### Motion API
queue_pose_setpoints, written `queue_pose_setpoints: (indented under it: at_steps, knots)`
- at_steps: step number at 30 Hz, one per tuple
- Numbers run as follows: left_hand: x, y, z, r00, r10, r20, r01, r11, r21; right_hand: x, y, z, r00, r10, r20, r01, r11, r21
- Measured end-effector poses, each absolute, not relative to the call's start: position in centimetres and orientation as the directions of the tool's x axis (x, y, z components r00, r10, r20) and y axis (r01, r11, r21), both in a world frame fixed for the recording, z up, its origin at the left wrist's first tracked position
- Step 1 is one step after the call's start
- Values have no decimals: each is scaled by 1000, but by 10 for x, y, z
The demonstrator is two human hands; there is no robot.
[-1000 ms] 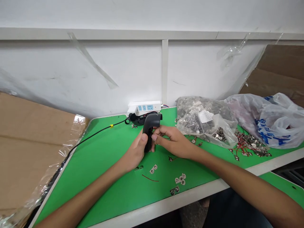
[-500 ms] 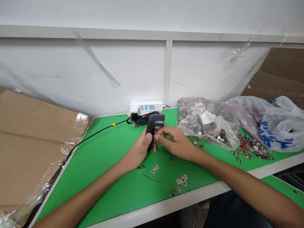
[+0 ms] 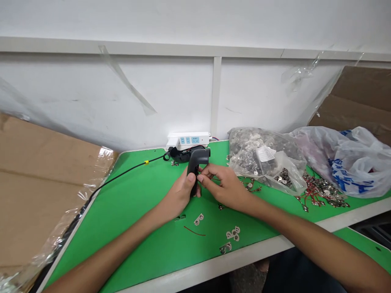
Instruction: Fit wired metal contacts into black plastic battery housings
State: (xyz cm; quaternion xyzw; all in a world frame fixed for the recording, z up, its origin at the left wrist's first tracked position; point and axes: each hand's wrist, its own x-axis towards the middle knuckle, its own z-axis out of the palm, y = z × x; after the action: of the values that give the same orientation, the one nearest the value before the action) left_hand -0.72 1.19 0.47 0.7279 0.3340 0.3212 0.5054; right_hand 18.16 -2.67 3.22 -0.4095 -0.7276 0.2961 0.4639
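Note:
My left hand (image 3: pixel 181 191) is wrapped around the handle of a black pistol-shaped plastic housing (image 3: pixel 197 158), holding it upright over the green table. Thumb and fingers of my right hand (image 3: pixel 221 183) are pinched at the open side of the handle; what they hold is too small to make out. Behind the housing lies another black plastic part (image 3: pixel 183 154) with thin wires. Nearer to me, metal battery contact plates (image 3: pixel 233 233) and a thin red wire (image 3: pixel 194 231) rest on the table.
A white power strip (image 3: pixel 192 139) stands against the wall, with a black cable (image 3: pixel 128 167) running left. Clear bags of metal parts (image 3: pixel 259 156), a white plastic bag (image 3: pixel 357 162) and a pile of red-wired contacts (image 3: pixel 324 193) lie to the right. Cardboard (image 3: pixel 45 183) borders the left.
The view has shifted slightly. Both hands keep nearly the same pose on the black housing, with my right fingers still at its handle.

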Motion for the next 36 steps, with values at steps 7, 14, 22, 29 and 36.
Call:
queue_pose_setpoints:
  at_steps: [7,14,22,29,36]
  knots:
    - [-9,13,2,603,787,132,172,-290,941,185,-25,35,-302,873,383,267,463,-845]
    - [-9,10,6,607,785,126,188,-296,937,184,-26,35,-302,871,389,270,469,-841]
    - [-10,7,8,598,794,110,246,-312,917,180,-29,33,-254,892,374,319,442,-838]
    - [-12,9,3,602,794,88,243,-287,927,178,-34,36,-220,911,349,352,407,-843]
    - [-12,6,9,589,806,63,210,-228,951,178,-32,34,-228,925,305,330,368,-869]
